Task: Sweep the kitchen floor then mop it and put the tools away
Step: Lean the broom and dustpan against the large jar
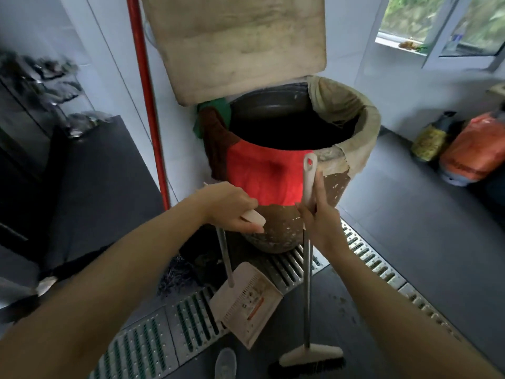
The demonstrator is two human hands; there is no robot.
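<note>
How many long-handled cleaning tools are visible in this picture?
3. The left hand holds the beige plastic dustpan; the right hand holds the beige broom with dark bristles; a red pole leans against the wall. Others may be hidden.

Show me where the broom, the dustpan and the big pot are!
broom [314, 356]: head view, on its pale head above the bristles.
dustpan [246, 299]: head view, on the pan's flat back.
big pot [334, 187]: head view, on its brown speckled wall.
</note>
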